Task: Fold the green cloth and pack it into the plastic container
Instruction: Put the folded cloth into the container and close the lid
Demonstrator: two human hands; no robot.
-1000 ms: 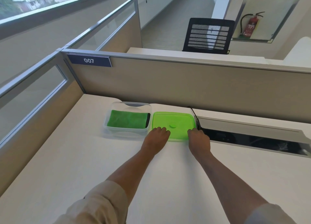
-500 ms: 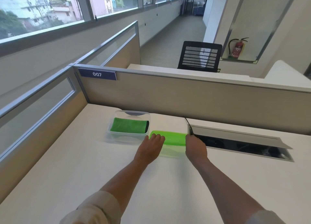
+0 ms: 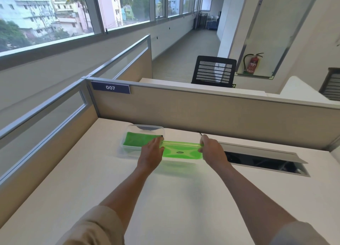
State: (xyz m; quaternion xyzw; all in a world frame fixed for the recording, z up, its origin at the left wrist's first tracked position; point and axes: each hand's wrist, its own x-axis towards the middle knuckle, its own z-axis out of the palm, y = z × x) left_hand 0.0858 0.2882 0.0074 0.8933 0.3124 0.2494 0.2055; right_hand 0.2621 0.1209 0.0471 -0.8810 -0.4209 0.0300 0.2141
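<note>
The folded green cloth (image 3: pixel 137 139) lies inside the clear plastic container (image 3: pixel 128 129) at the back of the white desk, near the partition. Just right of the container, a translucent green lid (image 3: pixel 181 151) is held off the desk, its underside tilted toward me. My left hand (image 3: pixel 151 152) grips the lid's left edge, right beside the container's right wall. My right hand (image 3: pixel 211 149) grips the lid's right edge.
A beige partition (image 3: pixel 202 112) labelled 007 runs behind the container. An open cable tray (image 3: pixel 261 162) with a raised flap sits in the desk to the right of my right hand. A glass-topped side partition (image 3: pixel 46 119) borders the desk's left.
Both hands took hold of the green lid, which lay flat on the desk, and raised it with its near edge tipped up. The view has tilted upward.
</note>
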